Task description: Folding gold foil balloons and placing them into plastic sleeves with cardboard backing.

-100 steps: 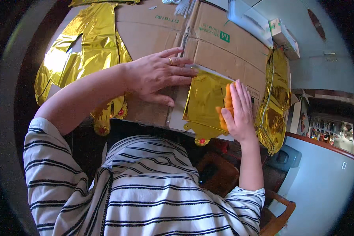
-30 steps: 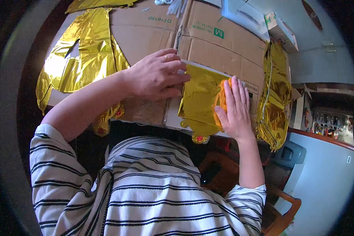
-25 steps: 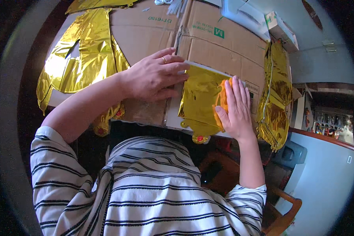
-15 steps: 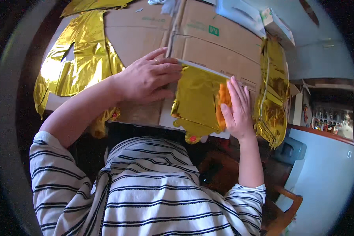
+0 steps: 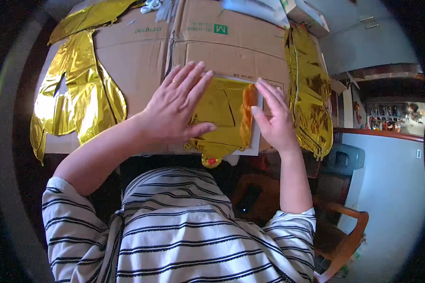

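Observation:
A folded gold foil balloon sheet [image 5: 218, 111] lies flat on a white board or paper [image 5: 255, 139] in front of me. An orange strip, seemingly a tuft or ribbon [image 5: 247, 115], runs along its right edge. At the near side a scalloped gold part with a red ornament [image 5: 211, 162] hangs over the table edge. My left hand [image 5: 177, 106] is open over the sheet's left side, fingers stretched and thumb apart; whether it touches the foil I cannot tell. My right hand [image 5: 275, 113] is open beside the orange strip, its fingertips near the sheet's far right corner.
Flattened cardboard [image 5: 132, 61] covers the table. Large gold foil pieces lie at the left [image 5: 80, 94], the far left [image 5: 92, 19] and the right [image 5: 309, 89]. White scissors [image 5: 151, 5], a clear plastic roll [image 5: 255, 12] and a box [image 5: 307, 16] are at the back. A wooden chair [image 5: 347, 236] stands at the right.
My left hand has turned and spread over the sheet's left side. My right hand has come off the orange strip, which now lies uncovered. The view has shifted slightly.

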`<action>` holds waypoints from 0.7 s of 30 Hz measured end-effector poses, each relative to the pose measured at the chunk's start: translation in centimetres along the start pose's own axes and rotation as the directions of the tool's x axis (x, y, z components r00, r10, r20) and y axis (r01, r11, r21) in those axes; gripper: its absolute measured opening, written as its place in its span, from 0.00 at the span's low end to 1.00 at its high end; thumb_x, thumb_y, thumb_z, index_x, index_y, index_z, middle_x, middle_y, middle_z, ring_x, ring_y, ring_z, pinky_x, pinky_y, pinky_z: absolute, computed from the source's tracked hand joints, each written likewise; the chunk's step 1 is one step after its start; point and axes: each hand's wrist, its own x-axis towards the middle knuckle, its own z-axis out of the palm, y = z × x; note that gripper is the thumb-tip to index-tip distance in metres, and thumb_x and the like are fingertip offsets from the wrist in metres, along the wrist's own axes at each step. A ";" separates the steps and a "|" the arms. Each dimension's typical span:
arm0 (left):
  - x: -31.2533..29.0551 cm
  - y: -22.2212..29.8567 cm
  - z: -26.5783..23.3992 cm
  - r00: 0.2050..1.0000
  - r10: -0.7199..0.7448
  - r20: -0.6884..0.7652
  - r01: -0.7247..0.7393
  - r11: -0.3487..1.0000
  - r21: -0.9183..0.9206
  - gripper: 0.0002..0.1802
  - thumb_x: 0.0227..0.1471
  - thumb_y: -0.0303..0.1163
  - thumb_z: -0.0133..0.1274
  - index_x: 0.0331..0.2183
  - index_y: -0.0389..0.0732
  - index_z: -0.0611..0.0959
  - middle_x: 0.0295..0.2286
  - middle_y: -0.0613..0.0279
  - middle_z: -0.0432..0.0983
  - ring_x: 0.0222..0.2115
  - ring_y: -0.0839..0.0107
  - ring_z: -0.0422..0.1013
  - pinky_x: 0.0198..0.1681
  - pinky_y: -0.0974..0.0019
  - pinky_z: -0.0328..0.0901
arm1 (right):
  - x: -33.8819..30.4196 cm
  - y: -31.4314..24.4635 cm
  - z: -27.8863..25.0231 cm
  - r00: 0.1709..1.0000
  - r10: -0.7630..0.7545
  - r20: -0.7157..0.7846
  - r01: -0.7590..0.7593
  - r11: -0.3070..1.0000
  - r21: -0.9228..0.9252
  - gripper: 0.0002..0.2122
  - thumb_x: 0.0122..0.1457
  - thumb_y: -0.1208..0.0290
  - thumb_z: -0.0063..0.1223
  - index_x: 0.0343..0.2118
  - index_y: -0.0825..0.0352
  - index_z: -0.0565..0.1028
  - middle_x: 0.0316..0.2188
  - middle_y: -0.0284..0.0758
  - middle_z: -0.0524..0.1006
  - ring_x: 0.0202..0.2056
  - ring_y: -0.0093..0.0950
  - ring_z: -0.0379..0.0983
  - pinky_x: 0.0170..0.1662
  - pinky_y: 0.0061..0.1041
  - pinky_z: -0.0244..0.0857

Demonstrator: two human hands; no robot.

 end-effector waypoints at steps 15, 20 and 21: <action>-1.2 -2.8 -1.6 0.996 -0.001 0.087 0.015 0.986 -0.169 0.59 0.47 0.60 0.59 0.67 0.37 0.49 0.66 0.45 0.48 0.67 0.53 0.45 0.70 0.48 0.39 | -0.9 0.1 0.5 0.999 -0.046 -0.014 0.045 0.995 -0.095 0.26 0.57 0.66 0.60 0.59 0.64 0.69 0.57 0.39 0.72 0.61 0.40 0.64 0.68 0.49 0.45; -3.1 -4.8 -2.7 0.992 -0.083 0.092 0.099 0.977 -0.189 0.54 0.46 0.49 0.64 0.66 0.40 0.55 0.64 0.46 0.53 0.66 0.53 0.50 0.69 0.50 0.43 | -2.6 -0.6 -1.1 0.991 0.088 -0.099 -0.088 0.996 0.009 0.21 0.58 0.71 0.60 0.55 0.66 0.73 0.54 0.41 0.75 0.58 0.38 0.69 0.65 0.42 0.53; -3.4 -5.0 -2.5 0.993 -0.081 0.085 0.096 0.979 -0.182 0.53 0.46 0.47 0.64 0.65 0.40 0.56 0.64 0.46 0.54 0.65 0.52 0.51 0.69 0.50 0.44 | -3.2 -0.9 -1.4 0.989 0.109 -0.096 -0.110 0.994 0.003 0.19 0.58 0.72 0.60 0.53 0.66 0.74 0.54 0.41 0.75 0.57 0.38 0.70 0.64 0.41 0.55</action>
